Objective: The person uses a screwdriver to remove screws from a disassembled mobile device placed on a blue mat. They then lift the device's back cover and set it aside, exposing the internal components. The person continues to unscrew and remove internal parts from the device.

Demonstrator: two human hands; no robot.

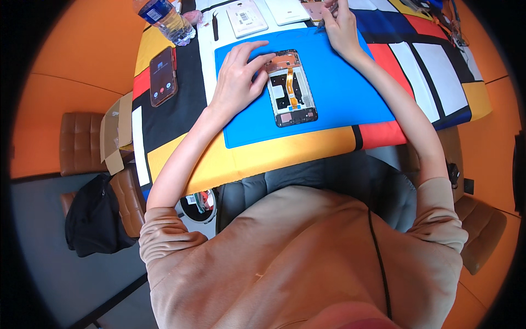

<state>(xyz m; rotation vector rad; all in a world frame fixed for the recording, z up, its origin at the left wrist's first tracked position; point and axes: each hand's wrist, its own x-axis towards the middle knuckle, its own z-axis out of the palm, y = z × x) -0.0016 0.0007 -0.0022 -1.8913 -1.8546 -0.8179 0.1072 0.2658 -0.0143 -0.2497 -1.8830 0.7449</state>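
An opened smartphone (293,112) lies on a blue work mat (345,104), its inside facing up. An orange-gold flex cable (291,88) runs down its middle, and a copper-coloured area shows at its upper end. My left hand (238,74) rests at the phone's upper left with the fingers apart, the fingertips over its top edge. Beyond the mat's far right edge, my right hand (341,27) has its fingers pinched around a thin dark tool (320,26), whose exact kind I cannot make out. Beside that hand is a copper-pink flat piece (314,11), partly hidden.
Black tweezers (215,26) and two white flat device panels (246,19) (286,11) lie at the back. To the left are a lit smartphone (163,77) and a water bottle (167,22). Cables (456,27) lie far right. A bin (198,207) stands below the table's front edge.
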